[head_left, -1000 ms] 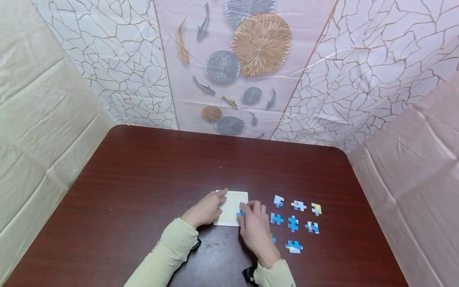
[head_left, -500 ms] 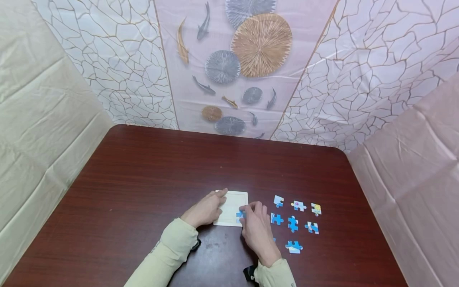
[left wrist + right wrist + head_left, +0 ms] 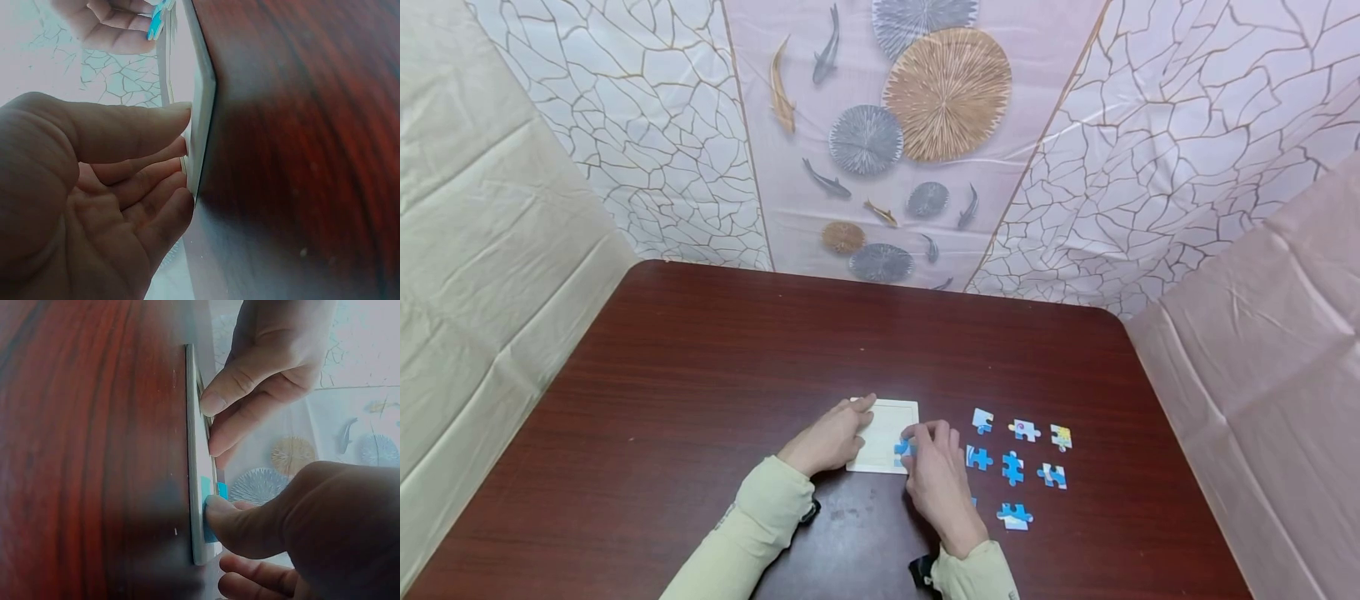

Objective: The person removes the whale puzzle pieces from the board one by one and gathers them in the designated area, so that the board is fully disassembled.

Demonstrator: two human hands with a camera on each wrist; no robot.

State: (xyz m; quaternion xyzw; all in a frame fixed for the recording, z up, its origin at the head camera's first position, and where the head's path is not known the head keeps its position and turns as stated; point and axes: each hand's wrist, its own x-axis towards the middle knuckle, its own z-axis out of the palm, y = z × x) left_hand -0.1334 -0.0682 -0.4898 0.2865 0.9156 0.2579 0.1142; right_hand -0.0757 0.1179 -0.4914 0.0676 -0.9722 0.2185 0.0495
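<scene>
A shallow white puzzle tray (image 3: 886, 421) lies on the table. My left hand (image 3: 829, 437) rests on its left side; in the left wrist view the thumb (image 3: 147, 128) touches the near border and the other fingertips meet the edge. At the tray's lower right corner, my right hand (image 3: 938, 483) pinches a blue and white jigsaw piece (image 3: 901, 451), partly hidden by the fingers. From the right wrist, the thumb (image 3: 222, 512) presses on the blue piece's near side. Its blue edge (image 3: 154, 25) stands slightly tilted above the tray in the left wrist view.
Loose jigsaw pieces lie in rough rows right of the tray, among them a yellow one (image 3: 1061, 437), a blue one (image 3: 1012, 468) and a blue-white one (image 3: 1016, 516). Another is mostly hidden behind my right hand. The dark red table (image 3: 737, 350) meets patterned cloth walls.
My right hand has shifted very slightly at the tray's lower right corner, and more of the blue piece now shows. The left hand and the loose pieces have stayed put.
</scene>
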